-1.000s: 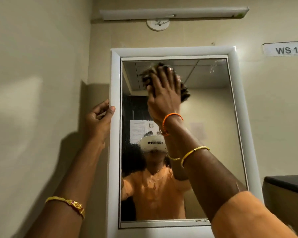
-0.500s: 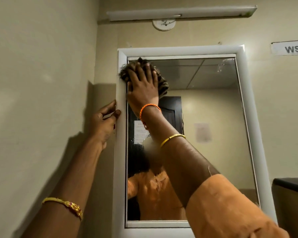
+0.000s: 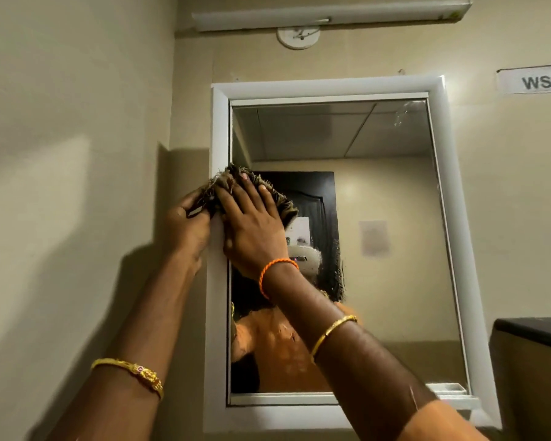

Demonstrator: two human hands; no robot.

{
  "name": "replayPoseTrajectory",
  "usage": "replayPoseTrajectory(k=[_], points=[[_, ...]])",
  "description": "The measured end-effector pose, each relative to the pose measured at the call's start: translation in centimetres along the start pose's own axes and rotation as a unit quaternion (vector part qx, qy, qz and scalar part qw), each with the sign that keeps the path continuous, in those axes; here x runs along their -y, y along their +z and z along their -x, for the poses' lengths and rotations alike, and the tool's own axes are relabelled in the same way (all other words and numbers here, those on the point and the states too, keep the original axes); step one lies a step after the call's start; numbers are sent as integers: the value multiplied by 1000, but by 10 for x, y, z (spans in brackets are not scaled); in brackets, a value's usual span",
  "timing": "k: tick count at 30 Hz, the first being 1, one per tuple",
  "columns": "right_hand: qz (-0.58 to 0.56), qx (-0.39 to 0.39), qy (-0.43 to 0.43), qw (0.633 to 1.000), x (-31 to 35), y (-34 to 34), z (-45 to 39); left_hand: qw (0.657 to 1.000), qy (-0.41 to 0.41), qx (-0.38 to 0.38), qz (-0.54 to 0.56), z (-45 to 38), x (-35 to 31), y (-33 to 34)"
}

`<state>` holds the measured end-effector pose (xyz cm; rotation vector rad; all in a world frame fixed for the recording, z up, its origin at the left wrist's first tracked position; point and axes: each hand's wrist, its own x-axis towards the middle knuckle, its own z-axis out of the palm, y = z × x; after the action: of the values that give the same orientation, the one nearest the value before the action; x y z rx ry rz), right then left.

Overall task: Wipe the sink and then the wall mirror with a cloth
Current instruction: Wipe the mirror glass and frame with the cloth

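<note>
A white-framed wall mirror [image 3: 379, 192] hangs in front of me. My right hand [image 3: 252, 227] lies flat, fingers spread, pressing a dark frayed cloth [image 3: 283, 208] against the glass at the mirror's left edge, about halfway up. My left hand [image 3: 186, 227] grips the outer side of the left frame rail, right beside the cloth, its fingers curled round the frame edge. The sink is out of view.
A side wall [image 3: 61, 186] stands close on the left. Above the mirror hang a tube light [image 3: 328, 14] and a round fitting [image 3: 298, 36]. A "WS" label [image 3: 535, 81] is on the wall at right, and a dark-topped counter [image 3: 535, 332] sits at lower right.
My right hand slid the cloth from the mirror's upper middle to its upper left corner, then down the left edge until it sits level with my left hand, which still holds the frame.
</note>
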<state>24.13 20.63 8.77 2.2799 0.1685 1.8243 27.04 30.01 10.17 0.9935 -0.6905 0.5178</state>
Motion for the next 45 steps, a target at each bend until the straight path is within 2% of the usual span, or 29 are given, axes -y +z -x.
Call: replayPoseTrajectory(k=[2,5,9,13,21,27,32,38,42,45], points=[[14,1,2,1000,-7,-5,-20,1000,-11,10,-9,-2,-1,-3],[7,-4,47,999,-7,-9,-56,999,-19,21,-16,-5,-1,-5],[-2,-9,56,998,8,1,-34,1000,-25,14,2,-6,4,-3],[-8,-19,41,999,14,11,8,1000,6,-25,-1,-7,9,1],[7,-13,54,998,-8,-3,-20,990,95,-75,-69,9,21,18],[57,-97,101,988,-62,-29,12,983,74,-107,-132,11,29,21],[80,-107,173,976,-115,-61,31,968,104,-152,-170,9,37,29],[95,-149,274,945,-161,-87,48,970,109,-120,-179,6,40,18],[69,-180,327,925,-141,-78,38,976,100,-90,-174,0,45,11],[56,-157,276,947,-107,-57,33,975,103,-93,-174,5,47,16]])
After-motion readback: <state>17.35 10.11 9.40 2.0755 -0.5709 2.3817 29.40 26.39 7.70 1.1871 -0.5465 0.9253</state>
